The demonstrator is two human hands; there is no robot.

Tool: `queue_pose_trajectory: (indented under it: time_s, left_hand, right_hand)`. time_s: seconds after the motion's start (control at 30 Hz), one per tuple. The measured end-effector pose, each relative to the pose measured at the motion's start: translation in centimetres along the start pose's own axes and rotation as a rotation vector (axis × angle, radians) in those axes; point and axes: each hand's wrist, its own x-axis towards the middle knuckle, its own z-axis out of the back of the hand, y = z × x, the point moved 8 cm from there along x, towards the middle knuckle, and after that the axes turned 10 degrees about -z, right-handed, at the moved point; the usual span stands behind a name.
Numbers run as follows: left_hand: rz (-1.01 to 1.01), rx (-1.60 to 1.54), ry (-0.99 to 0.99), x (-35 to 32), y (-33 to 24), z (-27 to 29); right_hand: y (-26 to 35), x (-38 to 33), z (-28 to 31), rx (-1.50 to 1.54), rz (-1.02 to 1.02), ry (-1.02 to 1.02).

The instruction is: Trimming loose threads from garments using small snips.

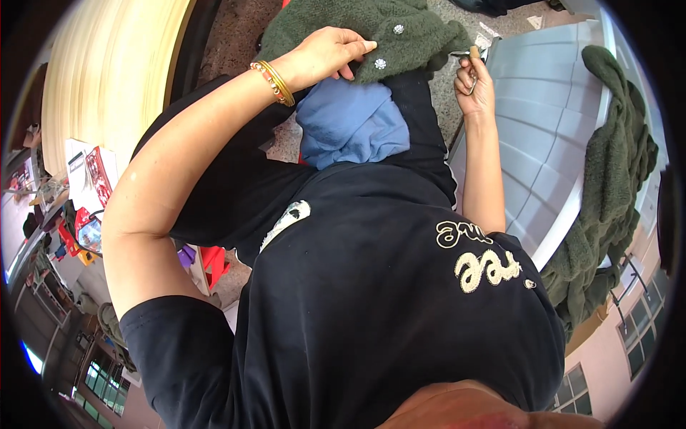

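item: green knit garment [371,28] w/ silver buttons, far centre on lap above blue cloth [351,125]; soft, light, floppy, best pinched at button edge; left hand [325,53] pinching it, right hand [475,86] closed on small snips [468,56].

head cam | steep downward over torso | close | single view

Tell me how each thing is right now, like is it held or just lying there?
Green garment with shiny buttons: crumpled, pinched by left hand.
Small metal tool: gripped in right hand, tip at the garment's edge.
Blue cloth: bunched on the lap.
Second green garment: draped over the grey table, untouched.
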Motion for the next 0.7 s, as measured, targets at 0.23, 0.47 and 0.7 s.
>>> queue_pose_trajectory:
  time_s: [0.23, 0.47, 0.7]
  left_hand:
    - [-0.009, 0.124, -0.037, -1.2, -0.2, -0.2]
    - [-0.043, 0.192, -0.135, -1.6, -1.1, 0.6]
    - [-0.336, 0.634, -0.172, -2.9, -4.9, 1.0]
  right_hand:
    - [0.7, -5.8, -3.3, -0.635, 0.393, -0.211]
    - [-1.7, -7.7, -11.3, -1.212, 0.551, 0.131]
    - [-2.0, -7.8, -16.8, -1.553, 0.615, 0.253]
